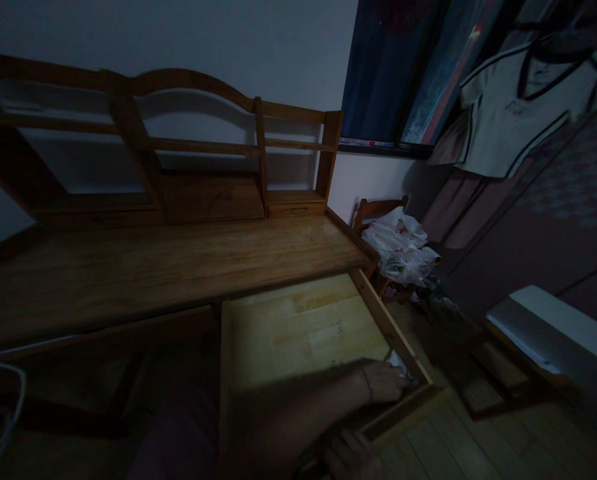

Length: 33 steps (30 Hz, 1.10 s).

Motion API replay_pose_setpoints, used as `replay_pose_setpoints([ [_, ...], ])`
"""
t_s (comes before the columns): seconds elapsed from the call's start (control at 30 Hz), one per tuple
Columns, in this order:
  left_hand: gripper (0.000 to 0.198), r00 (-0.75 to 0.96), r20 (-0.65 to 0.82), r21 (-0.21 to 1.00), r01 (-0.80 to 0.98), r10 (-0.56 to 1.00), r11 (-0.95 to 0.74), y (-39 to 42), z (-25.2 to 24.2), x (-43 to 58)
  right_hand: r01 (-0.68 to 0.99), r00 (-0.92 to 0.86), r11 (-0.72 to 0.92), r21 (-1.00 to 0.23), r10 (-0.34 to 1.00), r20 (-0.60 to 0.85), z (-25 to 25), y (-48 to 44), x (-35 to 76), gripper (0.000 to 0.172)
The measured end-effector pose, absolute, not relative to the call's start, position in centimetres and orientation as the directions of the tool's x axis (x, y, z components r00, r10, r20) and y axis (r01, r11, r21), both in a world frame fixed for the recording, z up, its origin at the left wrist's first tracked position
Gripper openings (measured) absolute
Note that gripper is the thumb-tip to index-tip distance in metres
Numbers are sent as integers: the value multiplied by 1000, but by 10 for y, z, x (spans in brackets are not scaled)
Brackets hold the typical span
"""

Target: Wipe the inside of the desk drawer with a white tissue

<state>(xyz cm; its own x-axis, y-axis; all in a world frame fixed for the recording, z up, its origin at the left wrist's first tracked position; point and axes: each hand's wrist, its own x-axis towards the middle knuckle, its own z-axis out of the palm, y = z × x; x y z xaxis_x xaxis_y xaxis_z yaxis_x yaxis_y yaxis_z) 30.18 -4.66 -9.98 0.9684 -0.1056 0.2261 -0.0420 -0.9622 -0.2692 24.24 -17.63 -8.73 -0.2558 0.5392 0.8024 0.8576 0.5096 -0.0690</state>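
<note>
A wooden drawer (303, 327) with a pale bottom is pulled out from under the desk. My left hand (388, 381), a thin band at its wrist, reaches across inside the drawer to its front right corner. Its fingers are closed on a crumpled white tissue or cloth (398, 363), which lies against the side wall. At the lower edge of the view my right hand (353, 455) has its fingers bent over the drawer's front panel. My left forearm and its shadow cover part of the drawer bottom. Dim light leaves the fingers unclear.
The wooden desk (178, 263) carries a shelf unit (198, 147) against the wall. Right of it, a chair (365, 210) bears white plastic bags (398, 243). A white-topped piece of furniture (568, 327) stands at right. A white shirt (513, 113) hangs above. A white cable (21, 393) loops at lower left.
</note>
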Motion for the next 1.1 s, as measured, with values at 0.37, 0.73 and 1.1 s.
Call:
replay_pose_setpoints([
  [0.37, 38, 958, 255, -98, 161, 132, -982, 2, -99, 242, 853, -293, 519, -52, 558, 776, -89, -177, 246, 45],
  [0.73, 47, 961, 174, 109, 197, 214, -974, 47, -84, 192, 862, -275, 498, -90, 609, 744, -93, -181, 245, 48],
  [1.1, 48, 982, 159, 55, 91, 98, -994, 7, -97, 221, 858, -275, 506, -90, 600, 751, -87, -180, 243, 48],
])
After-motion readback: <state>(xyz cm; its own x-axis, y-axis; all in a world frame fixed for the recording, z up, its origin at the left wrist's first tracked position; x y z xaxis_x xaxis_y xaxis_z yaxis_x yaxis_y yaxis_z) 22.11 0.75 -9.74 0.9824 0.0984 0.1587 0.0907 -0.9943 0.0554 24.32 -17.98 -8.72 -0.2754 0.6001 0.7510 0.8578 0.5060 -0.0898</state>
